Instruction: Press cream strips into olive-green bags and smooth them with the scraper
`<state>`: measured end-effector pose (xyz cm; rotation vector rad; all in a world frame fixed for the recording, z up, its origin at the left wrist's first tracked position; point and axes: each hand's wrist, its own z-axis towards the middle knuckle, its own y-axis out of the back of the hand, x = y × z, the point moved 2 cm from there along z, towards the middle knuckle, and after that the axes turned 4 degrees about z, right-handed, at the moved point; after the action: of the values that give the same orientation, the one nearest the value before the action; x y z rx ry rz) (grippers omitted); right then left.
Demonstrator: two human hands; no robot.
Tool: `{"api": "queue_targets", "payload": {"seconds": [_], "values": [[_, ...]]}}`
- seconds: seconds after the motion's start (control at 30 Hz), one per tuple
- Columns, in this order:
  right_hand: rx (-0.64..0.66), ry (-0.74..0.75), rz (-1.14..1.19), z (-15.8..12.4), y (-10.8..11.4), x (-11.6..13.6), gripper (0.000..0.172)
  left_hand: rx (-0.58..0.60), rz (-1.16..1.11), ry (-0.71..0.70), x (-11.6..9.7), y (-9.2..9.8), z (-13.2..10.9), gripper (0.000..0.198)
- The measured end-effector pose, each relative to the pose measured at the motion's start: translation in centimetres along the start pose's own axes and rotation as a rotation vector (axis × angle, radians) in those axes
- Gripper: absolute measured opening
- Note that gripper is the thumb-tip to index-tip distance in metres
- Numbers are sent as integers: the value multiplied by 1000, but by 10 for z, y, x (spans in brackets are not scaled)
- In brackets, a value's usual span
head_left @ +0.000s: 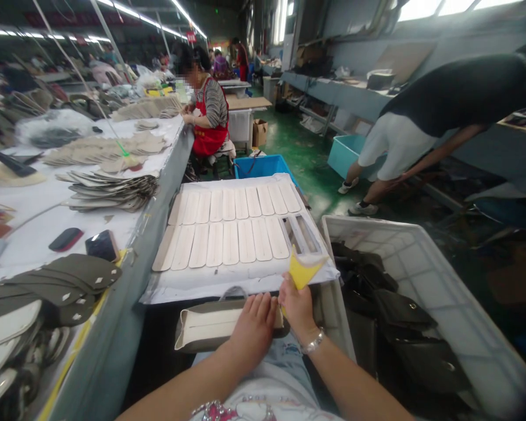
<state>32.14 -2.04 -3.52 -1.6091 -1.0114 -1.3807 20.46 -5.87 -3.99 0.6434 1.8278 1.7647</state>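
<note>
- Holding a yellow, flat, concave-edged scraper, the right hand has its grip closed round the lower part.
- The left hand lies over a long olive-and-cream piece above the lap, fingers together; whether its grip closes underneath, I cannot tell.
- Cream, round-cornered strips lie in rows on the white-covered surface just beyond.
- A white plastic crate stands at right.

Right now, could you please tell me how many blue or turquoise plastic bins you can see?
2: a blue bin just beyond the cream panels, and a turquoise bin on the floor beside the bending person. Others may be hidden.
</note>
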Motion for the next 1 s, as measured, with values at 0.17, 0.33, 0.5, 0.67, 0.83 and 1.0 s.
{"api": "queue_targets", "payload": {"seconds": [0.17,0.33,0.5,0.67,0.83,1.0], "values": [[-50,-92,271,-24,10,-3,33,-17,-3,4,2,0,-2,56],[-100,132,-25,-42,5,-10,37,-66,63,29,-3,-5,3,47],[225,-200,-25,-36,-1,18,46,-69,149,1,-7,15,-16,51],[620,-227,-261,-13,-6,53,49,-387,-218,260,68,42,-99,60],[1161,-76,-619,11,-55,67,40,-584,-1025,803,133,-1,-149,54],[1267,242,-1188,27,-125,57,20,-472,-1233,897,117,-30,-130,67]]}}
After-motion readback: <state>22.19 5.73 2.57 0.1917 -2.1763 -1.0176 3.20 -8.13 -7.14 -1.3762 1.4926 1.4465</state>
